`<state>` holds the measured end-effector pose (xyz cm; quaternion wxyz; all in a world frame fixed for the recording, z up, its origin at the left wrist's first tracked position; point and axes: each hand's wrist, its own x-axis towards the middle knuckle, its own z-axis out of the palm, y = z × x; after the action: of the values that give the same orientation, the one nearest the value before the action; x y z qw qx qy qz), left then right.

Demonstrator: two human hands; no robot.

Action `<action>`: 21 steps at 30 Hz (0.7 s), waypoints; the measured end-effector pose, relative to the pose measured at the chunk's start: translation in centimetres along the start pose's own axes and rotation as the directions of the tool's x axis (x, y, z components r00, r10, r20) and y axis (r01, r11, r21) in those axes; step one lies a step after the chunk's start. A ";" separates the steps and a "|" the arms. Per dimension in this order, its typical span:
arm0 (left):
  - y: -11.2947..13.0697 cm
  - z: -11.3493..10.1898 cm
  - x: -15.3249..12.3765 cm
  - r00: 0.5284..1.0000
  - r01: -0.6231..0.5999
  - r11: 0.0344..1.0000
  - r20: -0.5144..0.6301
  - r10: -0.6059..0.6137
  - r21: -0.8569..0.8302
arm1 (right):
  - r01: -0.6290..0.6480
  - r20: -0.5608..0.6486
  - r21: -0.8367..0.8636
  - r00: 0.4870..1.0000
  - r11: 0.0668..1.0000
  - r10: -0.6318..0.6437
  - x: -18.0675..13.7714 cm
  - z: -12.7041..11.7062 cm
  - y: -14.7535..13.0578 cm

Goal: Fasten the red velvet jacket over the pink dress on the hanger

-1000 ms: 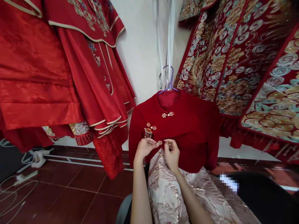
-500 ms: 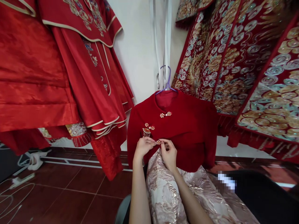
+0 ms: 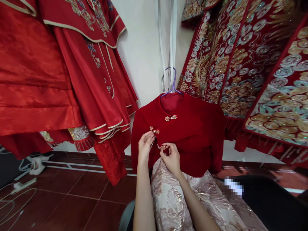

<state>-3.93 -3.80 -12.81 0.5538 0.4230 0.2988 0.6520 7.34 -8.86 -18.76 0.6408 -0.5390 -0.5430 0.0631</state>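
Observation:
A dark red velvet jacket [image 3: 192, 134] hangs on a purple hanger [image 3: 172, 86] against the white wall. It has pearl knot buttons, one at the collar [image 3: 170, 117], one lower left [image 3: 154, 130], one at the front edge [image 3: 163, 147]. My left hand [image 3: 145, 144] is closed on the tassel ornament under the second button, covering it. My right hand [image 3: 170, 158] pinches the front edge at the lowest button. A pale pink and gold brocade skirt [image 3: 175, 199] hangs below the jacket, between my forearms.
Red satin robes [image 3: 60, 73] hang at the left. Heavily embroidered red and gold garments [image 3: 252, 64] hang at the right. White straps [image 3: 168, 38] hang down the wall. White cables [image 3: 21, 186] lie on the dark red tiled floor. A black chair [image 3: 271, 205] is at the lower right.
My left hand has moved up from the lowest button onto the tassel ornament, now hidden under its fingers. My right hand stays at the lowest button.

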 end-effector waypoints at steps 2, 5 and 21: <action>0.4 0.2 -0.3 0.997 0.076 0.990 0.032 -0.073 -0.119 | -0.003 -0.015 0.048 1.000 0.999 0.004 -0.1 -0.1 -0.1; 0.9 0.6 -0.5 0.986 0.167 0.951 0.033 -0.164 -0.260 | -0.015 -0.018 0.117 1.000 0.993 0.017 -0.2 -0.2 -0.2; -0.8 2.7 -0.1 0.974 0.131 0.943 -0.136 -0.180 -0.307 | 0.005 -0.050 0.196 0.999 0.981 0.005 -0.3 -0.5 -0.5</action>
<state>-1.17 -3.99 -12.25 0.6345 0.2557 0.2743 0.6759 7.39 -9.59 -18.51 0.7044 -0.4746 -0.5178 0.1027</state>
